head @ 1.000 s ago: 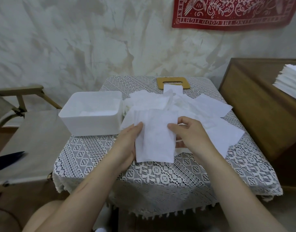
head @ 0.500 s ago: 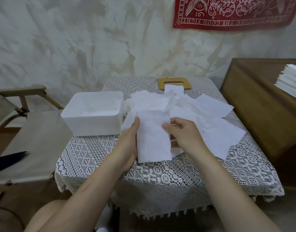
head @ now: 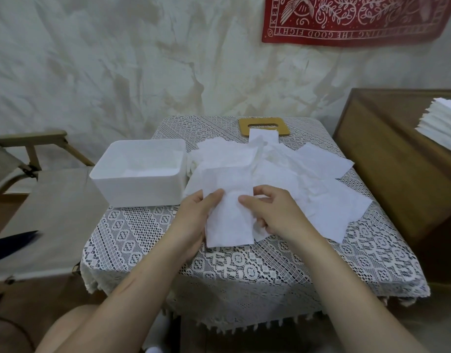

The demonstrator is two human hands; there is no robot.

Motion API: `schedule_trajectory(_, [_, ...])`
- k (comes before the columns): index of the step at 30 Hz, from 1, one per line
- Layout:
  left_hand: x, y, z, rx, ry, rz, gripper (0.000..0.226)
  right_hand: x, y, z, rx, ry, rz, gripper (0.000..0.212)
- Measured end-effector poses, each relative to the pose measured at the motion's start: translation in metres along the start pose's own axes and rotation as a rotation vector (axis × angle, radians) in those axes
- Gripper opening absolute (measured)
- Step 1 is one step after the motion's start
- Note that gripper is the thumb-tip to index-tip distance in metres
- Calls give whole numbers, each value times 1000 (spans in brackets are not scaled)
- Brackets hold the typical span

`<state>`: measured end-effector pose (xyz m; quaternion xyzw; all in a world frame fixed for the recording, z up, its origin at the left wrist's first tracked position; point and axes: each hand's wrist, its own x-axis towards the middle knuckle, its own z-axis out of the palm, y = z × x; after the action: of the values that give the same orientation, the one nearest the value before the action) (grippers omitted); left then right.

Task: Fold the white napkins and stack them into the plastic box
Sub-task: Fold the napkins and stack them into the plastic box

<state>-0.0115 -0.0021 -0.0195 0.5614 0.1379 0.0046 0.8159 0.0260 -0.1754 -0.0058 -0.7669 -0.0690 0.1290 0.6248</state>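
A white napkin point(head: 229, 220), folded into a narrow upright strip, is held just above the lace-covered table point(head: 244, 266). My left hand point(head: 193, 220) grips its left edge, thumb on top. My right hand point(head: 272, 215) pinches its right edge with curled fingers. Behind them lies a loose pile of unfolded white napkins point(head: 303, 174). The white plastic box point(head: 140, 184) stands to the left of the pile, with folded white napkins in its bottom.
A wooden lid with a slot point(head: 263, 126) lies at the table's far edge, partly under a napkin. A wooden cabinet point(head: 397, 159) on the right carries a stack of white napkins point(head: 443, 123). A canvas folding chair point(head: 41, 215) stands at the left.
Both hands have drawn closer together and the napkin between them has been folded narrower. The napkin now reaches a little lower toward the table's front.
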Motion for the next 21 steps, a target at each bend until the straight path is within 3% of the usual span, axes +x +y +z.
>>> schedule_trajectory(3, [-2, -1, 2, 52, -3, 14, 19, -2, 2, 0, -7, 11, -31, 20])
schedule_trajectory(8, [2, -5, 0, 178, 57, 59, 11, -6, 4, -10, -70, 104, -75, 15])
schedule_trajectory(14, [6, -3, 0, 220, 93, 69, 18, -3, 16, -48, -362, 289, -75, 13])
schedule_trajectory(21, [10, -3, 1, 285, 107, 98, 13, -12, 22, -57, -639, 108, -122, 9])
